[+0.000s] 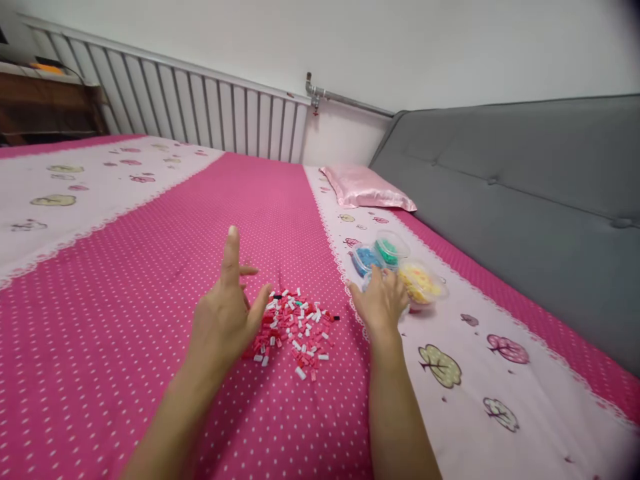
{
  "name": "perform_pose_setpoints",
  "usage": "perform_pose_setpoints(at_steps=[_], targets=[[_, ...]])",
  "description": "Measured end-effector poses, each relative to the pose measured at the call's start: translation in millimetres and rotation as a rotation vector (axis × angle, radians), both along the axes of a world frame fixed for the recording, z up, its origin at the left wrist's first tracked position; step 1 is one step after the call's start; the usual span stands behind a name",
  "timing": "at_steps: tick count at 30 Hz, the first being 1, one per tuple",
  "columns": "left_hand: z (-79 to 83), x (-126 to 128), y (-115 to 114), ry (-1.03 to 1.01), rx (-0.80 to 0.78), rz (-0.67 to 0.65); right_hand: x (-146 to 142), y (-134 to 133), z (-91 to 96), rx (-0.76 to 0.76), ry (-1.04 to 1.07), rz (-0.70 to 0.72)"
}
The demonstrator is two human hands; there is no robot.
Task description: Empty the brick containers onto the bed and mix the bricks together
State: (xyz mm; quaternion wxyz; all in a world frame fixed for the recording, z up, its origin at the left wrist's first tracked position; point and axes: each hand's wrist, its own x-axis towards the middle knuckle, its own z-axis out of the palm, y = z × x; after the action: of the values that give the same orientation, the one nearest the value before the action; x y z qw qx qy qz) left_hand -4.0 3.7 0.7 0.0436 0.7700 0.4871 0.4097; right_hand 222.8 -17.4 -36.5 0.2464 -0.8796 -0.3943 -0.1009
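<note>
A loose heap of small red, pink and white plastic pieces (295, 327) lies on the bedspread, with a few dark and green ones among them. My left hand (225, 307) hovers at the heap's left edge, index finger stretched out and thumb apart, holding nothing visible. To the right of the heap, my right hand (381, 300) reaches over a clear container mostly hidden beneath it, thumb and fingers apart. Just beyond its fingers stand round clear tubs of blue pieces (365, 259) and green pieces (387, 251). A tub of yellow pieces (420, 283) is to its right.
A pink dotted bedspread (260, 207) with pale tree-printed bands covers the bed. Farther back lies a pink satin pillow (367, 187). A grey padded headboard (525, 167) runs along the right, and a white radiator (200, 107) with a pipe stands at the back wall.
</note>
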Motion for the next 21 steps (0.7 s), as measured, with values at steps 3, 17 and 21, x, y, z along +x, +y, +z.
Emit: perform_pose_setpoints(at_steps=[3, 17, 21], targets=[[0.2, -7, 6, 0.031, -0.123, 0.07, 18, 10, -21.2, -0.073, 0.038, -0.185], [-12.7, -24, 24, 0.086, -0.281, 0.096, 34, 17, -40.3, -0.098, 0.305, -0.337], [-16.3, -28, 27, 0.104, -0.258, 0.042, 37, 14, -29.4, -0.114, 0.368, -0.287]])
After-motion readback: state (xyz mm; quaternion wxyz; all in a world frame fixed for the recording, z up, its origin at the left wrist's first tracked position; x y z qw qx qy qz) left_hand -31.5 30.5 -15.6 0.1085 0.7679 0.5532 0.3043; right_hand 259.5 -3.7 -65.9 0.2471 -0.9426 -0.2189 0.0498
